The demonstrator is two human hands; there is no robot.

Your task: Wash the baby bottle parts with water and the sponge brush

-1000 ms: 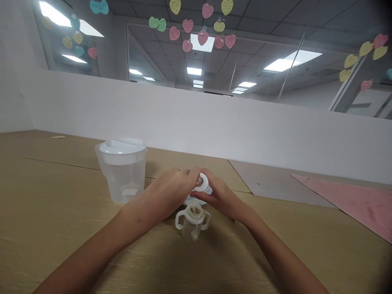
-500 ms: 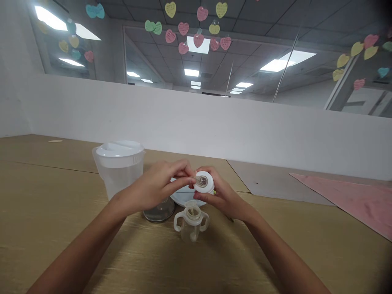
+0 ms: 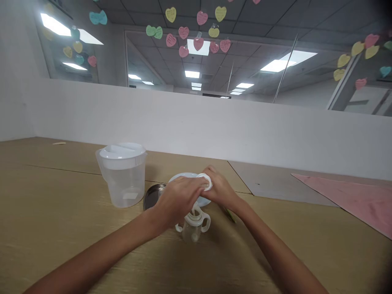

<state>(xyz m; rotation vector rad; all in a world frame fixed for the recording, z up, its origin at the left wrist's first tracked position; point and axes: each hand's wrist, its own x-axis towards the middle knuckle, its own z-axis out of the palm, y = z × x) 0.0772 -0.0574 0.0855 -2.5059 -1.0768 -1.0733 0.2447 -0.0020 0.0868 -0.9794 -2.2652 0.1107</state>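
Observation:
My right hand (image 3: 219, 188) grips a white screw ring (image 3: 206, 180) of a baby bottle, held over a white plate (image 3: 183, 178). My left hand (image 3: 179, 200) is curled, its fingertips meeting the ring from the left. Just below both hands a clear baby bottle with two side handles (image 3: 192, 226) stands upright on the wooden table, its mouth uncovered. What my left fingers pinch is hidden.
A clear lidded plastic jug (image 3: 124, 173) stands to the left. A dark round metal lid (image 3: 152, 196) lies between jug and plate. A small green item (image 3: 229, 214) lies right of the bottle. A white partition runs along the back; pink paper (image 3: 352, 200) lies right.
Both hands have dropped lower and the ring has tilted away, so its inside no longer faces me. My left hand has shifted right, over the bottle's top.

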